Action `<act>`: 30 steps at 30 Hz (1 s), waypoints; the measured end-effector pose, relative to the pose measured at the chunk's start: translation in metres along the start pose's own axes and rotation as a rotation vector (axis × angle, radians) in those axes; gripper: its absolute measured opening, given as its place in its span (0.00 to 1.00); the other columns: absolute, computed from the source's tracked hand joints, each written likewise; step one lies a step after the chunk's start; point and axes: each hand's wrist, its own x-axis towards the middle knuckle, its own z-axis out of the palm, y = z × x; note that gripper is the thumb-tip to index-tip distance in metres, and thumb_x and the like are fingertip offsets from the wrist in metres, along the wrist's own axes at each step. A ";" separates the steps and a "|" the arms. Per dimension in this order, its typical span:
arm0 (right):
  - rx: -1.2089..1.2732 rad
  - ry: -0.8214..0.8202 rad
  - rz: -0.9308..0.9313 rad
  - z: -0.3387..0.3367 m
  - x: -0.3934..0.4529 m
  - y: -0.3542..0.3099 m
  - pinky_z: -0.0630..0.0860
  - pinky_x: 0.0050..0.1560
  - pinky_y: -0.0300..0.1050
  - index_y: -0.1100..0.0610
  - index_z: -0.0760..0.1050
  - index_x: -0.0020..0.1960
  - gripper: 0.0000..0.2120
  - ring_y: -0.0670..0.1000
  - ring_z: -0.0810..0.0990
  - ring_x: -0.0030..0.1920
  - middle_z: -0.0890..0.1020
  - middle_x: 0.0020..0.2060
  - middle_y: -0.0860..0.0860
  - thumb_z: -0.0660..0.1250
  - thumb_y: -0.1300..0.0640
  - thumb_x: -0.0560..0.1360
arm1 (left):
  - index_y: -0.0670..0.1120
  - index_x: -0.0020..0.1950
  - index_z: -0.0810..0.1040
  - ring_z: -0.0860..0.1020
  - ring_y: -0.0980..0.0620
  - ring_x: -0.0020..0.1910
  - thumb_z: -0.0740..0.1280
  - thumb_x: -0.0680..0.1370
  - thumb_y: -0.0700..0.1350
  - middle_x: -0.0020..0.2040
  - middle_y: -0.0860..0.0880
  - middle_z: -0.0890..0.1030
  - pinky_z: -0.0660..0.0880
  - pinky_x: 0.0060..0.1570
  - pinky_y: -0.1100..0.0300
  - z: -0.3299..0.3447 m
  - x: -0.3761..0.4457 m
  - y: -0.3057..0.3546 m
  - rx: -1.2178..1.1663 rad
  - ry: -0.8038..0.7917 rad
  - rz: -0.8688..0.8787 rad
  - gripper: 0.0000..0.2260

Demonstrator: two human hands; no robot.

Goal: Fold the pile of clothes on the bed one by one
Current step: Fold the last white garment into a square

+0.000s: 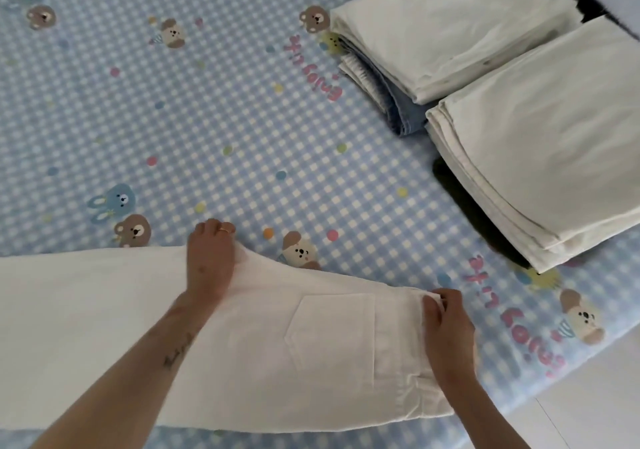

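Left hand point(207, 261): laid on the far edge of the trousers point(242, 337) at the crotch curve; fingers bent over that edge, seemingly gripping it, a ring on one finger.
Right hand point(446, 324): at the waistband, right end of the trousers; fingers curled, pinching the band's far corner.
Trousers: white, laid flat across the near bed point(242, 119), legs doubled one on the other, back pocket up, legs running off left.
Folded stacks: two at far right, well apart from the trousers; far stack point(450, 25) white over denim, near stack point(540, 157) white.
Step in hand, as judged: straightening the halved trousers.
Next move, as judged: smooth the seat flat, then carry the leg ends over to the waistband, edges matched.
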 end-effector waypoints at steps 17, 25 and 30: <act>-0.199 -0.078 -0.076 -0.005 0.001 0.035 0.66 0.66 0.59 0.57 0.58 0.75 0.29 0.62 0.68 0.69 0.66 0.72 0.58 0.63 0.52 0.77 | 0.41 0.78 0.47 0.50 0.45 0.77 0.42 0.81 0.58 0.78 0.41 0.47 0.46 0.74 0.49 0.072 -0.156 0.020 -0.071 -0.225 -0.037 0.30; 0.218 -0.161 0.258 -0.001 -0.056 -0.022 0.61 0.68 0.53 0.49 0.56 0.76 0.45 0.59 0.66 0.70 0.66 0.73 0.55 0.77 0.59 0.66 | 0.42 0.77 0.48 0.45 0.47 0.77 0.46 0.79 0.58 0.77 0.42 0.47 0.46 0.73 0.46 0.067 -0.159 0.031 -0.127 -0.419 -0.014 0.31; 0.224 0.001 -0.101 -0.019 -0.127 -0.119 0.71 0.42 0.39 0.29 0.53 0.71 0.46 0.58 0.79 0.56 0.72 0.68 0.44 0.76 0.49 0.62 | 0.61 0.75 0.51 0.48 0.69 0.73 0.51 0.79 0.62 0.77 0.60 0.51 0.43 0.72 0.67 -0.011 -0.159 0.040 -0.939 -0.482 -0.252 0.25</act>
